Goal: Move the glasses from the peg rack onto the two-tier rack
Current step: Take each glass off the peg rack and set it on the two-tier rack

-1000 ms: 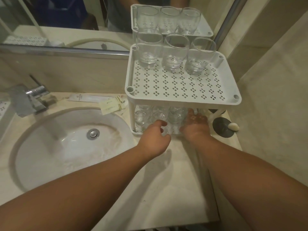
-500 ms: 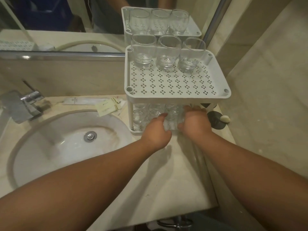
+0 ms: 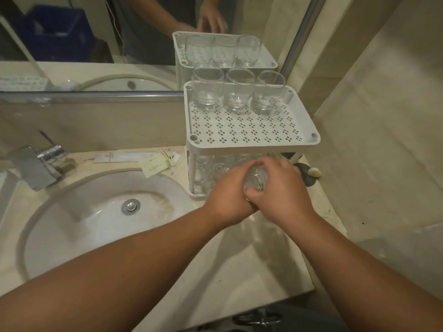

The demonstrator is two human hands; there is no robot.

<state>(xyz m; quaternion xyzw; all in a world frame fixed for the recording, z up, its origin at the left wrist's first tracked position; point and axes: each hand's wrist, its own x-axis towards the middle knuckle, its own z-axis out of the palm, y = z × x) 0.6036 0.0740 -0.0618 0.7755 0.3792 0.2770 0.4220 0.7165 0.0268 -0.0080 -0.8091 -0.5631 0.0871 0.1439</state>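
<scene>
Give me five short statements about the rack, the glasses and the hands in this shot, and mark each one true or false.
1. Three glasses stand in a row at the back of the top tier of the two-tier rack. True.
2. The front half of the top tier is packed with glasses. False: it is bare perforated plastic.
3. Both hands are at the lower tier, the right hand and left hand wrapped round one clear glass. True.
4. The round sink lies to the right of the rack. False: it lies to the left.
5. Water is running from the chrome faucet. False: no stream shows.
</scene>
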